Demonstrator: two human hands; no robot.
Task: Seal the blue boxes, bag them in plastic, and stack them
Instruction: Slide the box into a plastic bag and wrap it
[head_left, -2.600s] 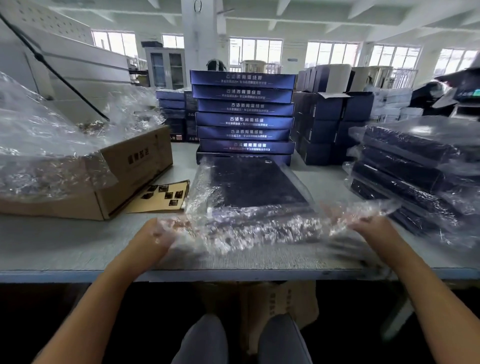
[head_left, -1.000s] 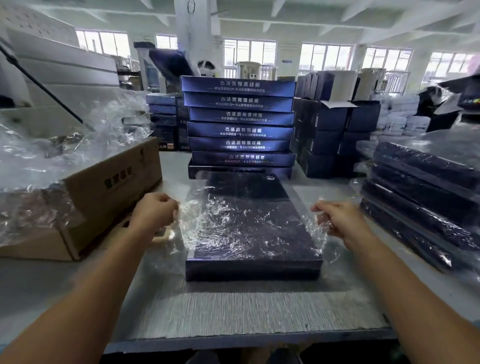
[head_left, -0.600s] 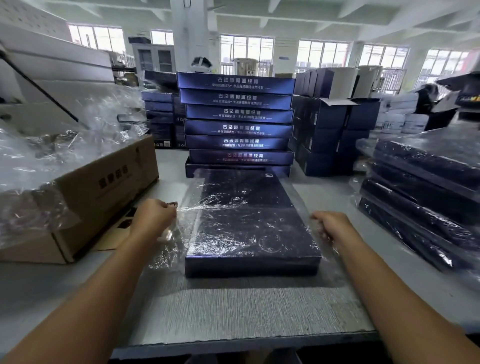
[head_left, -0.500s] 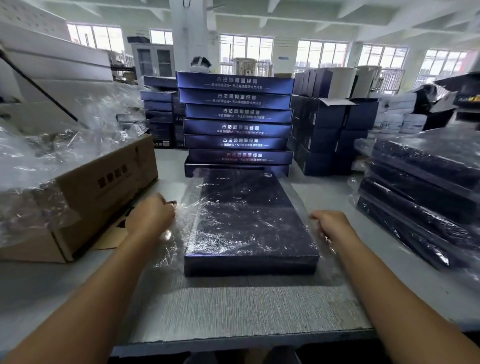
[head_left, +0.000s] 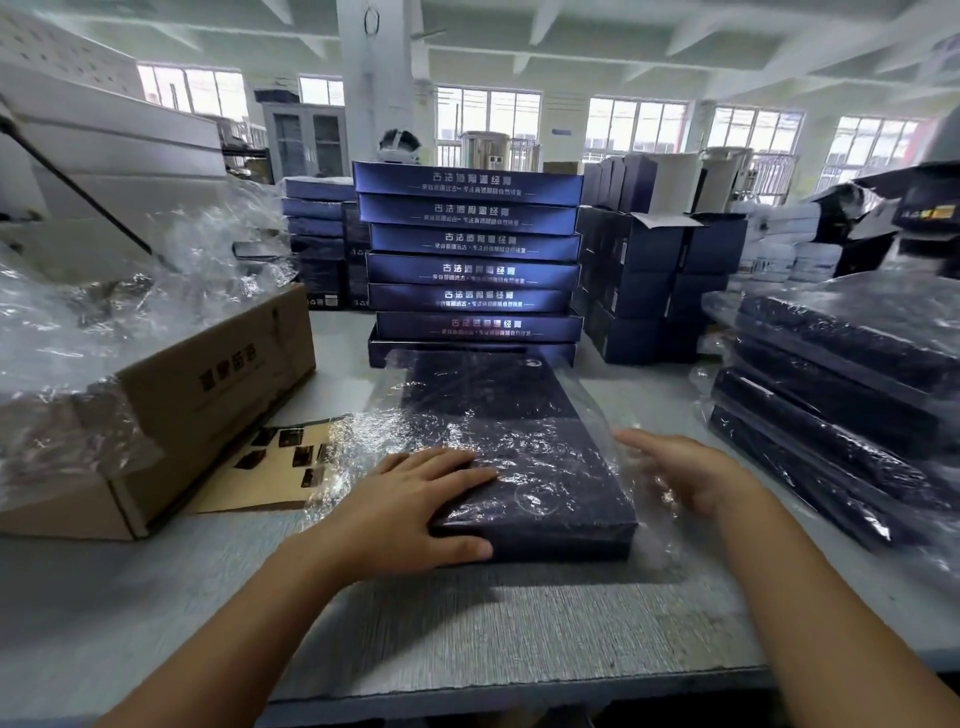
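A flat dark blue box (head_left: 524, 452) lies on the grey table (head_left: 493, 623) in front of me, inside a clear plastic bag (head_left: 587, 395) whose loose film spreads past its sides. My left hand (head_left: 415, 499) lies flat on the near left corner of the box, fingers straight on top and thumb along the front edge. My right hand (head_left: 685, 473) hovers at the right side of the box with fingers spread, touching the loose film. Behind the box rises a stack of several unbagged blue boxes (head_left: 472, 260). Bagged blue boxes (head_left: 841, 395) are piled at the right.
An open cardboard carton (head_left: 208, 405) stuffed with clear plastic bags (head_left: 78, 322) stands at the left, with a brown card of dark stickers (head_left: 275, 467) beside it. More dark blue cartons (head_left: 649, 280) stand behind at the right. The table's front edge runs just below my forearms.
Both hands have let go of the bag's edges. My left hand moved right onto the box's near left corner and lies flat; my right hand opened beside the box.
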